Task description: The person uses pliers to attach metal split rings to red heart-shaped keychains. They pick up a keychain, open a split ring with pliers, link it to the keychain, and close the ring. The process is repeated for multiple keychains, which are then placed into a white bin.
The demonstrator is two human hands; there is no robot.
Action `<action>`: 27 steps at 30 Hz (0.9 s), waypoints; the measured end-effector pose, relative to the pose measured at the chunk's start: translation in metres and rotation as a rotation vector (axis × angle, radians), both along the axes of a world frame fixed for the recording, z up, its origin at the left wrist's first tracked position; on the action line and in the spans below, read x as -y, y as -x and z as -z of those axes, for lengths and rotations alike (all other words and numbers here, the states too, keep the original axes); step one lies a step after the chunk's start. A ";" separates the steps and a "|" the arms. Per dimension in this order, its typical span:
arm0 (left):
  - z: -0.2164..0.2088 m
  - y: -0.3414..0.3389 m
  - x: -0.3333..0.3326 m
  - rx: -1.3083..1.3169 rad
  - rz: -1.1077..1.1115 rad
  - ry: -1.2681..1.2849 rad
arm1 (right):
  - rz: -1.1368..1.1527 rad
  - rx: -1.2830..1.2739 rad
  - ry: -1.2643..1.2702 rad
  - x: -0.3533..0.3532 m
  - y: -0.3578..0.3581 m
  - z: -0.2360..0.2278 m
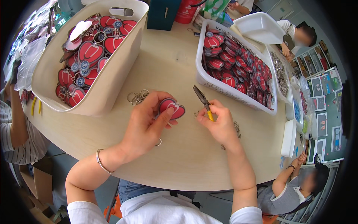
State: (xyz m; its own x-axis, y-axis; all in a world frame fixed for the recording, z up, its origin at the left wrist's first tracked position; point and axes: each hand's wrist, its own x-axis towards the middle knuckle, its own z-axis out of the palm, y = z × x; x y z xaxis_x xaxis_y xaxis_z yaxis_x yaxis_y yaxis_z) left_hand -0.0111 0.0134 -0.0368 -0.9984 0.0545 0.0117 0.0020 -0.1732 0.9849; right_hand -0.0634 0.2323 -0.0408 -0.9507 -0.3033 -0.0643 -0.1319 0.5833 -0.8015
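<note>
My left hand (pixel 143 121) is closed around a red heart-shaped charm (pixel 179 111) with a dark border, its thumb pressed on the face. Fingers of my right hand (pixel 220 123) wrap a pair of pliers (pixel 201 97) with dark jaws and yellow grips. The jaws point up and away, apart from the charm. Beyond my left hand lies a small pile of metal key rings (pixel 137 98). A single ring (pixel 158 142) shows beside my left wrist. Small metal links (pixel 237 130) lie by my right hand, partly hidden behind it.
A tall beige bin (pixel 121 74) of heart keychains stands at left. A white basket (pixel 233 93) full of red heart charms is at right, with trays of metal parts (pixel 280 71) beyond. Other people (pixel 296 186) sit around the table. A dark green box (pixel 163 14) stands at the back.
</note>
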 end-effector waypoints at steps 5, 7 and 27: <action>-0.004 0.000 -0.003 0.040 0.037 0.074 | -0.010 0.015 0.054 0.001 0.002 0.001; -0.006 0.001 -0.002 0.064 0.080 0.167 | 0.002 -0.034 0.081 0.004 0.002 0.004; -0.007 0.011 0.006 0.440 0.388 -0.285 | -0.089 -0.486 0.345 0.009 -0.024 -0.002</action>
